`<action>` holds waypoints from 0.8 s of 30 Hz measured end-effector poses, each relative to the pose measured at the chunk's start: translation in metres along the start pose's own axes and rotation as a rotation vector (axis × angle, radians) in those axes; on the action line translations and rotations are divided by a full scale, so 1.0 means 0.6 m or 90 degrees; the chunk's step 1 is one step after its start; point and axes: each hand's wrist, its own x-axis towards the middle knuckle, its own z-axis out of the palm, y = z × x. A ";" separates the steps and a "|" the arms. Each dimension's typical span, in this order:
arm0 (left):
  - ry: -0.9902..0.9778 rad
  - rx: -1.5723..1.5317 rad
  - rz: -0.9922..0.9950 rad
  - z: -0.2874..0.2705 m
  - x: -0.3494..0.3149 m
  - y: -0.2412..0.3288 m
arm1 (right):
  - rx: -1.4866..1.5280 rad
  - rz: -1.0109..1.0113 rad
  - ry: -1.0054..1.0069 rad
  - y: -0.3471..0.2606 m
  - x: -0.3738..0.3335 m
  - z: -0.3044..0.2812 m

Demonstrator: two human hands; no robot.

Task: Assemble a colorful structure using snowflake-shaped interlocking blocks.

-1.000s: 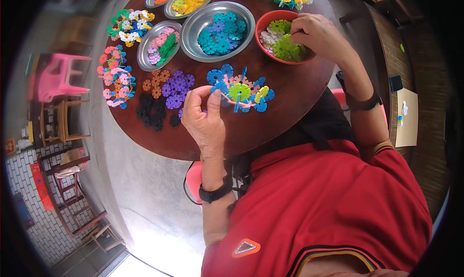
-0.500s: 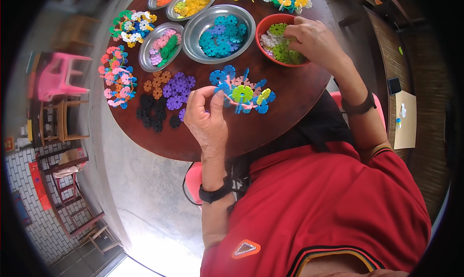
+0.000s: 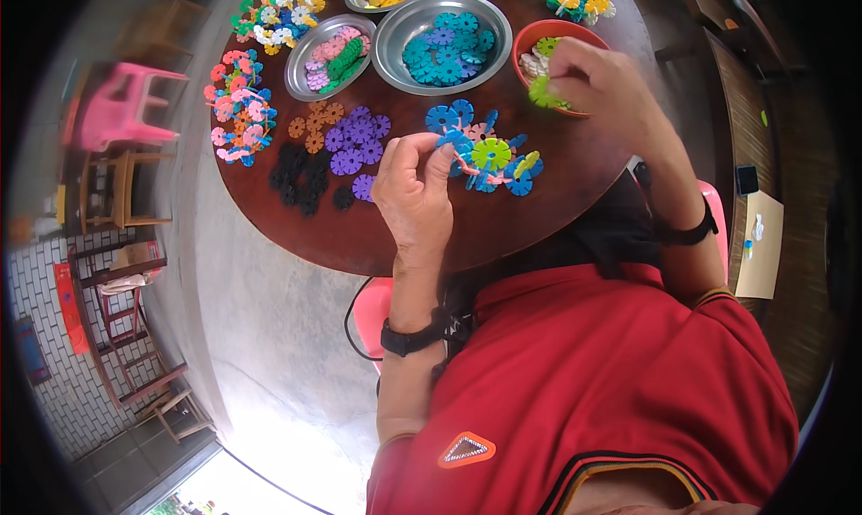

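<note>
My left hand (image 3: 413, 192) pinches a blue disc at the left side of a built cluster of notched plastic flower discs (image 3: 490, 154). The cluster has blue, pink and lime green pieces and is held over the near part of the table. My right hand (image 3: 606, 88), slightly blurred, is closed on a lime green flower disc (image 3: 541, 93) at the near rim of a red bowl (image 3: 517, 59). White and lime green discs lie in that bowl, partly hidden by the hand.
On the round brown table (image 3: 359, 241), a large metal bowl (image 3: 384, 52) holds teal discs, and a smaller metal bowl (image 3: 293, 73) holds pink and green ones. Purple discs (image 3: 355, 142), black discs (image 3: 301, 176) and orange discs (image 3: 314, 124) lie loose. Finished-looking clusters (image 3: 241, 111) line the left edge.
My right hand has drawn back from inside the red bowl toward me, now with a lime green disc. The whole view has shifted; my left hand keeps its pinch on the cluster.
</note>
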 end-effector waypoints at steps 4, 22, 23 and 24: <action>-0.007 0.000 0.007 0.003 0.000 -0.001 | 0.119 -0.022 -0.023 -0.023 0.003 0.040; -0.016 0.041 0.027 0.003 0.000 0.001 | 0.144 -0.039 -0.038 -0.045 0.029 0.073; -0.016 0.041 0.028 0.002 0.000 0.001 | 0.144 -0.033 -0.039 -0.046 0.028 0.073; -0.012 0.053 0.051 0.002 0.001 0.002 | 0.143 -0.034 -0.039 -0.048 0.028 0.071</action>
